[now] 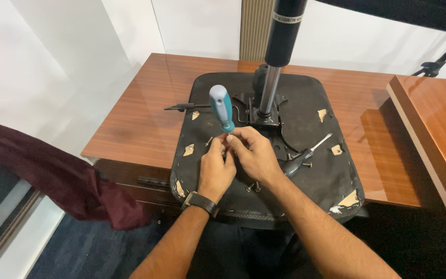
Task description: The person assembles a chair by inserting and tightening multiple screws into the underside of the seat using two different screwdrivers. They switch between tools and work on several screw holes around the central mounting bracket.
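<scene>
1. The upturned black fabric-covered chair seat (316, 181) lies on the glossy brown wooden bench (140, 119); its near edge overhangs the bench front, while bare wood stays open to the left and right.
2. The left hand (215, 170) and right hand (254, 152) meet at seat centre, fingertips pinched closed in a grip on the shaft of the teal-and-grey plastic-handled screwdriver (221, 107), which stands nearly upright, tip on the seat.
3. A second screwdriver with a black handle and a bright metal shaft (305, 156) lies flat, just right of the right hand.
4. A chrome gas-lift cylinder with a black sleeve (277, 57) rises from the black metal seat plate (256, 111).
5. Three small loose screws (254, 187) are visible near the wrists.
6. One maroon cloth (52, 175) hangs at left, well apart.
</scene>
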